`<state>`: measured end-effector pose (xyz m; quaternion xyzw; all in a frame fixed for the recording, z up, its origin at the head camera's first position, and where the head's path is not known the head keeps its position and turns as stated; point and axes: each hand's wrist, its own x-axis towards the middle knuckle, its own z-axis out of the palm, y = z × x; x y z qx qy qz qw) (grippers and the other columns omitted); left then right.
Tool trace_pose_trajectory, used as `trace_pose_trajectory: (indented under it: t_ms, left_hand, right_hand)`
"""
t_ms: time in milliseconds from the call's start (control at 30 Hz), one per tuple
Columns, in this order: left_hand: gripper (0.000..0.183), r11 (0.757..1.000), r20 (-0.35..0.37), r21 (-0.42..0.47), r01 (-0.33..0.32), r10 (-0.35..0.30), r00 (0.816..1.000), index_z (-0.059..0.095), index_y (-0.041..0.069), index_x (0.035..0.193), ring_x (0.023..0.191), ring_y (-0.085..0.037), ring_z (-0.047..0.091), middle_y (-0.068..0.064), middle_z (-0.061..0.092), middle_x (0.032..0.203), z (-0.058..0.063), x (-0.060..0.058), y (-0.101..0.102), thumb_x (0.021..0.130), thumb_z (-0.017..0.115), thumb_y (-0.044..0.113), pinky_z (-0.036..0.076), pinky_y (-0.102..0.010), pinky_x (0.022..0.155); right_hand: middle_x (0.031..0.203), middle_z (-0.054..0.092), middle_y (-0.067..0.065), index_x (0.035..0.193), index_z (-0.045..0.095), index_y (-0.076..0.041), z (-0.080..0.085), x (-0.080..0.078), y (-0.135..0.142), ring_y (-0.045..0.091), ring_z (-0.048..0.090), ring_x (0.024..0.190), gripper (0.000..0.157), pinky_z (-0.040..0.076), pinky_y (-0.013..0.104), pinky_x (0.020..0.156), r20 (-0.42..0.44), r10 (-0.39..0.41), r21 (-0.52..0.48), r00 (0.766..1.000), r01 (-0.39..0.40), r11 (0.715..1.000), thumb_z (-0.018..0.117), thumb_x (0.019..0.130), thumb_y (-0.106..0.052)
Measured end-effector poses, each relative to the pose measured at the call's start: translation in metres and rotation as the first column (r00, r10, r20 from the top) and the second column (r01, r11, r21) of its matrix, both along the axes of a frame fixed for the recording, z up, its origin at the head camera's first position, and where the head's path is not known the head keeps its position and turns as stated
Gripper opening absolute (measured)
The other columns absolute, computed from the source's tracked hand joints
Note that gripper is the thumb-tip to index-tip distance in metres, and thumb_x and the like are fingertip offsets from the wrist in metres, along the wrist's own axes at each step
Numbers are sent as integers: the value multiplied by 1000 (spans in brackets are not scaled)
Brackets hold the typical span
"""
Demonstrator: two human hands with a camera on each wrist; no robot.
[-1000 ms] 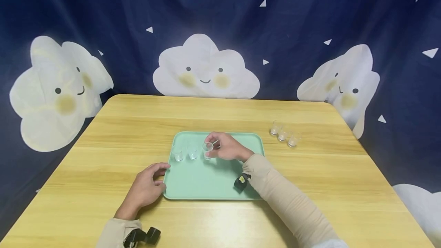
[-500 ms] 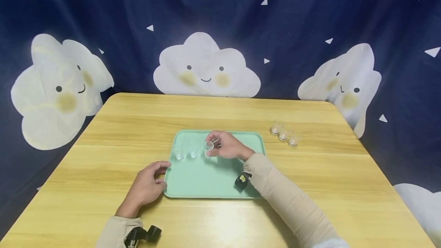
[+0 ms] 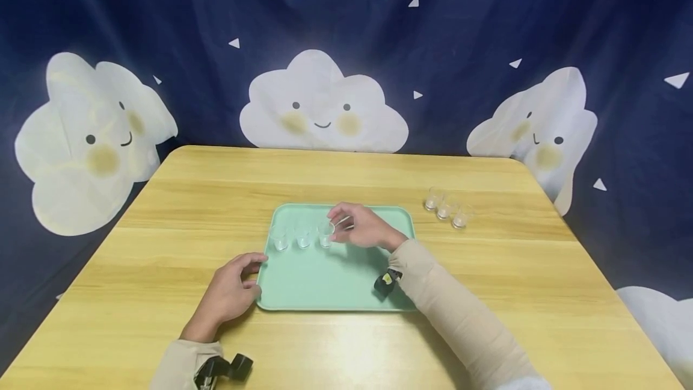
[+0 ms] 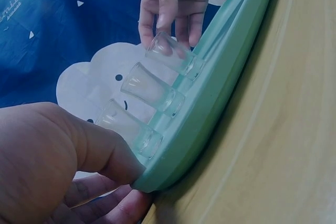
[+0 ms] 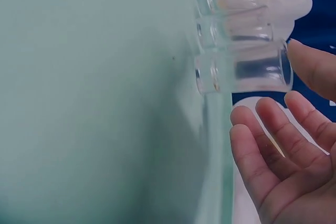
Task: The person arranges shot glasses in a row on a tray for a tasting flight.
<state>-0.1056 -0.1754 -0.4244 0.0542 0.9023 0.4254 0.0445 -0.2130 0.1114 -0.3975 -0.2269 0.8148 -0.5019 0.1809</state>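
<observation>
Three clear shot glasses stand upright in a row on a green tray (image 3: 325, 287): the left glass (image 3: 280, 241), the middle glass (image 3: 303, 239) and the right glass (image 3: 325, 237). My right hand (image 3: 364, 227) is just right of the right glass, fingers spread. In the right wrist view a gap shows between that glass (image 5: 252, 69) and the fingers (image 5: 273, 116), while the thumb tip is very close to its rim. At the tray's left edge, my left hand (image 3: 230, 289) rests its thumb and fingers against the rim, loosely bent.
Further right on the wooden table (image 3: 514, 275), three more clear glasses (image 3: 444, 209) stand in a slanting row beyond the tray. A dark blue curtain (image 3: 346, 23) with white clouds hangs behind the table's far edge.
My right hand has let go of the right glass and drawn slightly to the right, its fingers spreading. The glass stays on the tray. My left hand has not moved.
</observation>
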Motion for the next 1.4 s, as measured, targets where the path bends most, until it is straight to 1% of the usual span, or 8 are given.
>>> trace_pose_trajectory:
  t_ms: [267, 400, 567, 900, 1100, 1200, 1300, 1400]
  left_hand:
    - [49, 1000, -9, -11, 0, 0, 1000, 58, 0, 125, 112, -34, 57, -18, 58, 124, 0, 0, 0, 76, 57, -7, 57, -32, 83]
    - [50, 1000, -8, -10, -1, 1, 1000, 58, 0, 125, 112, -34, 57, -18, 57, 125, 0, 1, 1, 76, 57, -8, 57, -32, 83]
    - [50, 1000, -8, -5, -5, 5, 1000, 58, 0, 125, 112, -34, 57, -18, 57, 125, 0, 2, 1, 76, 56, -8, 57, -32, 84]
    - [50, 1000, -5, -9, -3, 3, 1000, 58, 0, 125, 113, -34, 57, -19, 56, 126, 1, 2, 2, 76, 57, -8, 57, -31, 83]
    - [49, 1000, -12, -19, -4, 4, 1000, 58, 0, 125, 112, -33, 57, -18, 57, 126, 1, 1, 0, 76, 57, -8, 57, -31, 83]
    - [49, 1000, -7, -12, -4, 4, 1000, 58, 0, 125, 113, -33, 57, -18, 56, 127, 1, 1, 0, 77, 57, -8, 57, -31, 83]
    - [49, 1000, -3, -7, -4, 4, 1000, 58, 0, 125, 113, -34, 57, -18, 56, 127, 0, 1, 1, 77, 56, -8, 57, -30, 83]
    - [49, 1000, -7, -9, -7, 7, 1000, 58, 0, 125, 113, -34, 57, -18, 56, 127, 0, 2, 1, 77, 56, -8, 57, -31, 83]
  right_hand:
    - [119, 60, 19, 124, 55, 7, 7, 3, 18, 29, 61, 108, 35, 50, 35, 96, -24, -19, -52, 1000, 18, 998, 62, 91, -4]
    - [126, 56, 26, 129, 50, 9, 13, 7, 31, 34, 59, 112, 37, 51, 42, 96, 55, -24, -130, 998, 31, 991, 54, 97, -8]
    - [130, 50, 33, 131, 46, 10, 18, 11, 47, 41, 54, 117, 40, 45, 52, 101, 138, -29, -238, 990, 61, 969, 45, 102, -17]
    - [131, 47, 36, 131, 44, 14, 19, 14, 84, 43, 53, 118, 53, 46, 48, 101, 91, -90, -290, 992, 113, 950, 36, 105, -32]
    - [134, 42, 39, 131, 41, 18, 21, 13, 105, 48, 49, 120, 56, 47, 46, 101, 77, -115, -331, 990, 134, 934, 35, 106, -32]
    - [134, 41, 41, 132, 37, 21, 21, 13, 116, 46, 50, 119, 58, 49, 41, 100, 60, -132, -346, 989, 144, 927, 35, 106, -31]
    - [131, 42, 41, 130, 39, 20, 20, 14, 127, 40, 55, 116, 57, 49, 41, 100, 47, -152, -385, 987, 159, 909, 36, 105, -31]
    - [126, 52, 31, 128, 42, 16, 18, 13, 136, 32, 59, 112, 53, 49, 41, 99, 36, -171, -433, 985, 170, 885, 39, 105, -32]
